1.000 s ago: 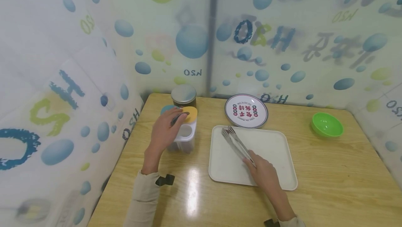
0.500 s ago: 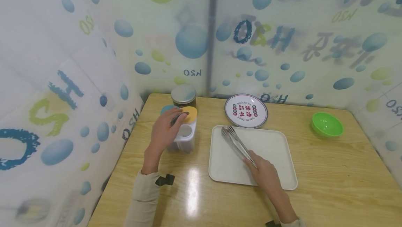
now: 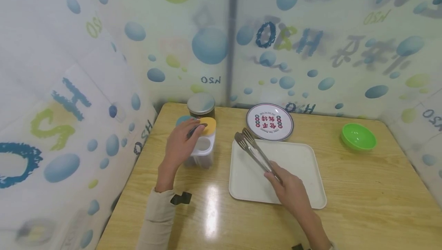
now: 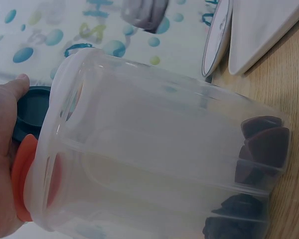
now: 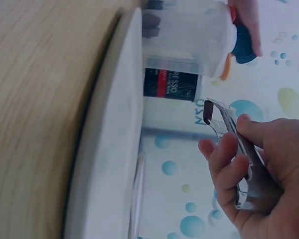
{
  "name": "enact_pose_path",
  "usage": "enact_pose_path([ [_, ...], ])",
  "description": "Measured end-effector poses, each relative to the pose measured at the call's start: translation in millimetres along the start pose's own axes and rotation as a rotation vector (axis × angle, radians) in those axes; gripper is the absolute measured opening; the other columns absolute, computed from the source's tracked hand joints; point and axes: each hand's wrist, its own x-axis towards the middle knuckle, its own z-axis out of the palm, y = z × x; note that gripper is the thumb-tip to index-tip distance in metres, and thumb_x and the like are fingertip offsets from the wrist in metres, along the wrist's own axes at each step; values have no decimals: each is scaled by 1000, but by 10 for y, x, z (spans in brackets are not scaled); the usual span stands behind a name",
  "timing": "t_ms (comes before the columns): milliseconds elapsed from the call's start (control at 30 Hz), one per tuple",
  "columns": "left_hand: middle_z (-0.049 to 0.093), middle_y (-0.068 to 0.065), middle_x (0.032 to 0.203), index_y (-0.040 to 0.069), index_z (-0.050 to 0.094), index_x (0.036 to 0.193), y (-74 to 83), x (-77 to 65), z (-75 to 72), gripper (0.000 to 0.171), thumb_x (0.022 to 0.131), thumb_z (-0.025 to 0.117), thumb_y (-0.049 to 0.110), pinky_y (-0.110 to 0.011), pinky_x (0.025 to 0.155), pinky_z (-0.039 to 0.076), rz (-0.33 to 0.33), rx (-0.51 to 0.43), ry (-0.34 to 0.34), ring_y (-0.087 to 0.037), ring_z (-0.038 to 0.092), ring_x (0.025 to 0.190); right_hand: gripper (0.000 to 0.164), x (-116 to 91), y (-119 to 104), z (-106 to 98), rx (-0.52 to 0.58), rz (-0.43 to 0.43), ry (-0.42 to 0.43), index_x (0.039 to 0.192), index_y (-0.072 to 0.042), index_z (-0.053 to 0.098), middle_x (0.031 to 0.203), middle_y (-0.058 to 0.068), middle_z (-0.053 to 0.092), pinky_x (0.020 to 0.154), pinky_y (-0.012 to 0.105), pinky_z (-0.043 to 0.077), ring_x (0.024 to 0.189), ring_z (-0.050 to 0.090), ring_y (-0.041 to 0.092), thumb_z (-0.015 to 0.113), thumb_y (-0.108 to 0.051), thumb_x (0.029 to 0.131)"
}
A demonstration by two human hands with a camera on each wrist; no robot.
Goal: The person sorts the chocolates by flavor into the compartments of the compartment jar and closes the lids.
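A clear plastic canister (image 3: 203,160) with several coloured flip lids stands on the left of the table. My left hand (image 3: 181,144) lies over its top, holding a dark teal flip lid (image 4: 32,107) raised between thumb and fingers; one round opening is uncovered. Dark brown pieces (image 4: 266,144) sit at the canister's bottom in the left wrist view. With my right hand (image 3: 291,188) I grip metal tongs (image 3: 255,154) above the white tray (image 3: 297,165). Their tips stand slightly apart. A dark reddish-brown patch shows at the tips in the right wrist view; whether it is a piece, I cannot tell.
Behind the canister stands a dark jar (image 3: 201,106) with a silver lid. A printed plate (image 3: 269,121) touches or nearly touches the tray's far edge. A green bowl (image 3: 358,136) sits at the far right. Patterned walls close in the table's back and sides.
The tongs' tips have swung left and toward the plate, and have spread slightly apart. My left hand stays in place on the canister.
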Motion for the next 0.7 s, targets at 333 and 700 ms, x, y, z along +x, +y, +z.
enact_pose_path([
  [333,59,-5,143,15,68,128,21,-11,-26,54,101,45,57,-51,117,35,2,-1,-7,-26,47,141,40,-27,-288,-22,75,-187,84,130,-10,65,77,-10,57,53,18,39,60,42,0,72,-21,92],
  [700,59,-5,143,14,68,129,11,-6,-4,54,102,44,55,-51,116,36,17,9,-3,-26,47,140,39,61,-548,234,152,-328,27,129,-8,64,80,-12,58,48,13,32,58,31,-5,70,-23,94],
])
